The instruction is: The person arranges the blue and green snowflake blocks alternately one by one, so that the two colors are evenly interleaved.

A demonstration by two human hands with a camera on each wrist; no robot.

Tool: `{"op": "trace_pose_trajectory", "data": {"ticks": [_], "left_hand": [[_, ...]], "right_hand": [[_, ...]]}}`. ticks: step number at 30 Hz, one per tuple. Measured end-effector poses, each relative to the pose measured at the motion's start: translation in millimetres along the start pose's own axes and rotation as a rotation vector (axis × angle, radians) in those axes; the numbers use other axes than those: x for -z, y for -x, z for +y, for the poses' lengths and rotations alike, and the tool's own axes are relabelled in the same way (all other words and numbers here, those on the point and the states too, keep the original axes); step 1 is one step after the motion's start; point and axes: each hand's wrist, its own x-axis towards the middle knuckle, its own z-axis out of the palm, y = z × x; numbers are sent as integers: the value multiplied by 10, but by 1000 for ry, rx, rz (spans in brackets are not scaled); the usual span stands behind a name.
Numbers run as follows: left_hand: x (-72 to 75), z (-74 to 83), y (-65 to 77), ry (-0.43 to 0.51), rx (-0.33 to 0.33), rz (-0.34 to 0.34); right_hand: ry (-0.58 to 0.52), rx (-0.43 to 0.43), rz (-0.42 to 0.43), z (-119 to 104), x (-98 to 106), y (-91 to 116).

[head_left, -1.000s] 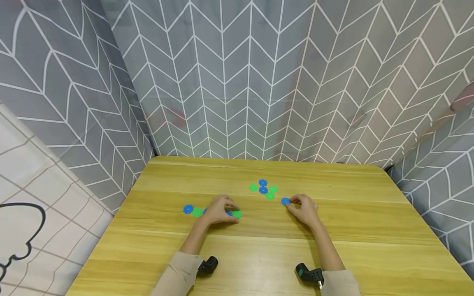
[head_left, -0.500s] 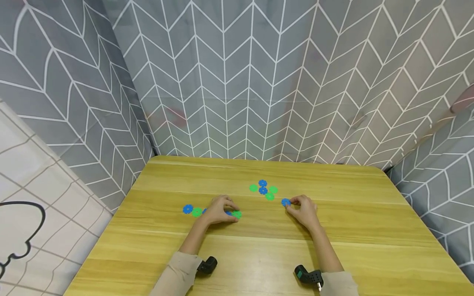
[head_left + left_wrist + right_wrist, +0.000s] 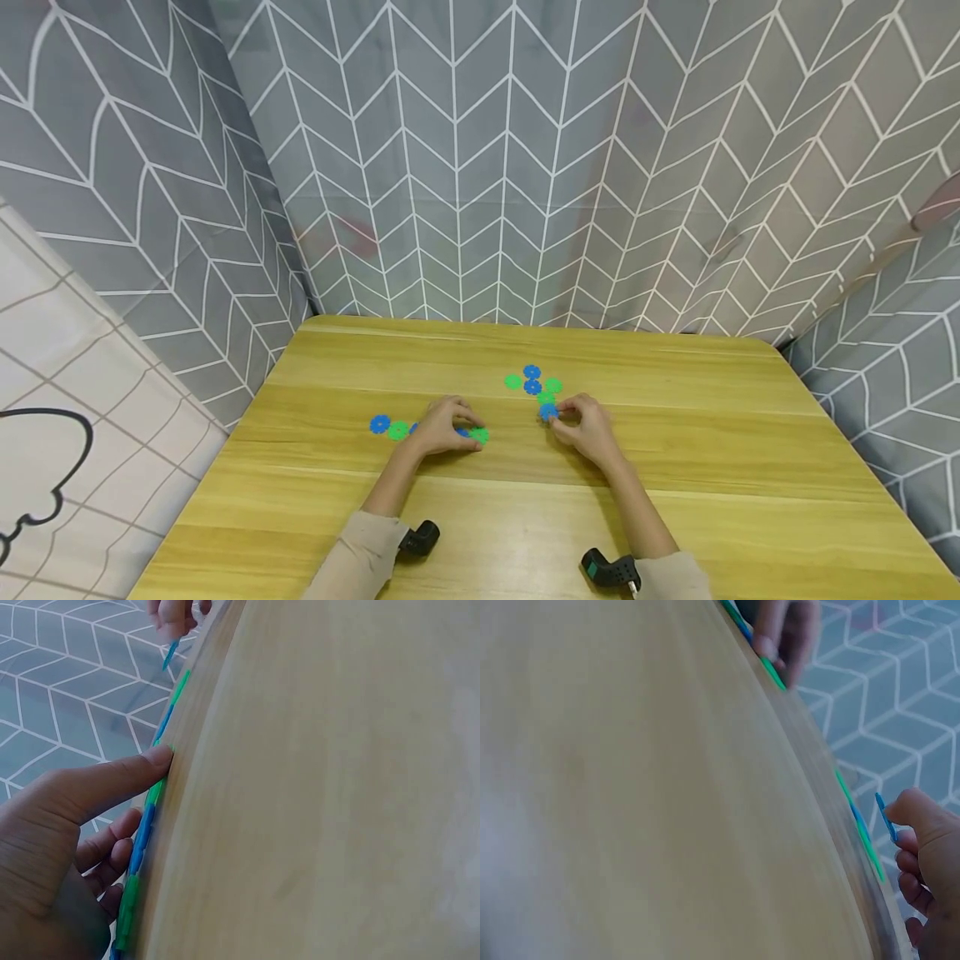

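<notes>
My right hand pinches a blue flower-shaped plastic disc between thumb and fingertips. In the right wrist view this blue disc is tilted and held off the table; in the head view it overlaps the edge of a green disc. My left hand lies over a row of alternating blue and green discs, thumb and fingers apart. A green disc at the row's right end shows between them. Left of the hand, a blue disc and a green one show. The hand hides the row's middle.
Beyond my right hand lie other loose discs: two blue ones, a green one and another green one. The wooden table ends at a grey patterned curtain. Each wrist carries a black camera.
My right hand has moved left with the blue disc, from beside the cluster to the front of its nearest green disc. The left hand has stayed in place.
</notes>
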Motion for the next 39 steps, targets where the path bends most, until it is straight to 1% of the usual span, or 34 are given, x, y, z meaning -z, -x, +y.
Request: {"op": "trace_pose_trajectory", "data": {"ticks": [4, 9, 15, 23, 28, 39], "left_hand": [[1, 6, -2, 0, -2, 2], [1, 13, 0, -7, 0, 5], [6, 21, -1, -7, 7, 6], [14, 31, 3, -15, -19, 5], [16, 24, 9, -13, -10, 5], [13, 34, 15, -11, 2, 5]], "right_hand": [[-12, 52, -29, -120, -144, -21], [-43, 65, -89, -250, -288, -41], [-20, 87, -160, -348, -393, -48], [19, 87, -195, -408, -472, -33], [6, 84, -208, -417, -496, -17], [6, 101, -205, -425, -483, -6]]}}
